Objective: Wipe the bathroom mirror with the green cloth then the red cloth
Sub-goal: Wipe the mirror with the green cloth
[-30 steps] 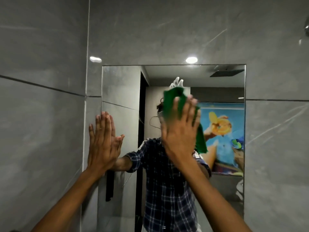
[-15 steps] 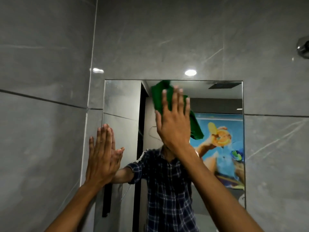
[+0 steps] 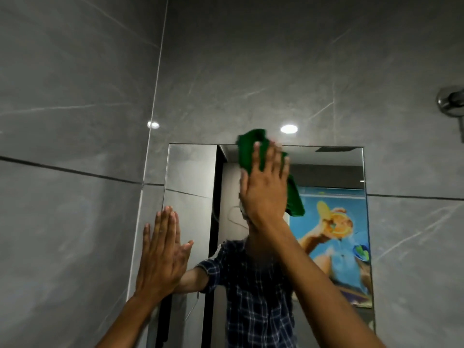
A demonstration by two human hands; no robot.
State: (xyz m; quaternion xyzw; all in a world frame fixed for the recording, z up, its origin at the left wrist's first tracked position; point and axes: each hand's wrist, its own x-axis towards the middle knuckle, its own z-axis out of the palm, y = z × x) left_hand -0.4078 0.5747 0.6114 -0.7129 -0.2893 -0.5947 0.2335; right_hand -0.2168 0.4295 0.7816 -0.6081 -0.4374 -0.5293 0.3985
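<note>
A frameless rectangular mirror (image 3: 190, 177) hangs on the grey tiled wall. My right hand (image 3: 265, 187) presses a green cloth (image 3: 247, 149) flat against the glass at the mirror's top edge, near the middle; the cloth's top pokes above the edge and a corner hangs down to the right. My left hand (image 3: 163, 254) lies flat with fingers together on the mirror's left edge, lower down, holding nothing. No red cloth is in view.
Grey tiled walls (image 3: 75, 222) meet in a corner just left of the mirror. A chrome fitting (image 3: 450, 102) sticks out of the wall at the upper right. The mirror reflects a person in a checked shirt and a colourful poster.
My right hand has slid the green cloth upward from the mirror's middle to its top edge. The left hand has stayed flat on the mirror's left edge.
</note>
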